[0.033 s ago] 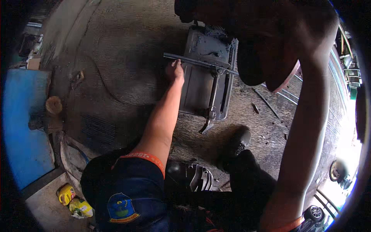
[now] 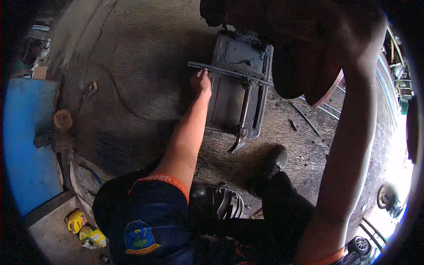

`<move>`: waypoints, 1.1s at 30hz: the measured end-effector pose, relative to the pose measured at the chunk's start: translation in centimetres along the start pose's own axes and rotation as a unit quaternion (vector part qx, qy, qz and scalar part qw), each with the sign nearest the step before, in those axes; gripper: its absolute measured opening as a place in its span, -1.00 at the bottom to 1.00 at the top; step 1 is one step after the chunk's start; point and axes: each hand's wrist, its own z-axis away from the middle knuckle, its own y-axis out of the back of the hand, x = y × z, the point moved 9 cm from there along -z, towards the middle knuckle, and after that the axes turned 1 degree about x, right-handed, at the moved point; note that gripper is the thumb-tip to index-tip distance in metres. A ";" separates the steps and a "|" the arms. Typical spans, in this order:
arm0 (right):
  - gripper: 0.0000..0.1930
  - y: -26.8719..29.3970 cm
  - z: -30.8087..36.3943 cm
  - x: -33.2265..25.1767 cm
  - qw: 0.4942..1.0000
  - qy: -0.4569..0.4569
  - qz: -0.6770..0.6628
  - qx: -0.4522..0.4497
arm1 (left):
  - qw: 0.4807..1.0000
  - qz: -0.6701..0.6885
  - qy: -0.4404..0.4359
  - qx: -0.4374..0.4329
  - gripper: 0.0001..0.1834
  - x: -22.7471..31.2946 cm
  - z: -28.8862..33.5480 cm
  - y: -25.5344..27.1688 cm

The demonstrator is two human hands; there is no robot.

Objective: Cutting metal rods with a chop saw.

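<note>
My left hand [image 2: 201, 81] is closed around the left end of a thin metal bar [image 2: 221, 70]. The bar lies across the grey base [image 2: 221, 110] of a chop saw and runs to its clamp. The clamp screw [image 2: 244, 108] extends toward me, with a small crank handle [image 2: 236, 146] at its near end. Above the bar's right end hangs the saw's dark head with a round disc and guard [image 2: 320, 86]. Reaching up over the saw head, my right hand [image 2: 364, 33] is in deep shadow. Its fingers cannot be made out.
A loose rod [image 2: 304, 118] and a short offcut [image 2: 293, 125] lie on the worn floor right of the saw. My shoe [image 2: 275, 161] is close to the crank. A slotted metal part [image 2: 229, 203] lies nearer me. A blue panel [image 2: 28, 141] and yellow containers [image 2: 76, 221] are at the left.
</note>
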 end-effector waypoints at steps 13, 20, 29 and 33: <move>-0.80 13.5 7.6 17.6 0.912 -0.202 0.058 0.351 | 0.995 0.068 0.072 -0.002 -0.82 -3.1 -1.9 0.2; -0.68 3.5 37.0 22.2 0.754 -0.610 0.211 -0.125 | 0.991 0.117 0.070 -0.011 -0.82 -0.9 -0.8 0.2; -0.60 -5.8 47.9 18.5 0.673 -0.576 0.185 -0.426 | 0.996 0.000 0.094 0.009 -0.73 1.1 0.8 0.9; -0.61 -6.6 47.7 19.4 0.659 -0.578 0.209 -0.434 | 0.998 -0.004 0.070 0.001 -0.73 1.2 0.5 0.7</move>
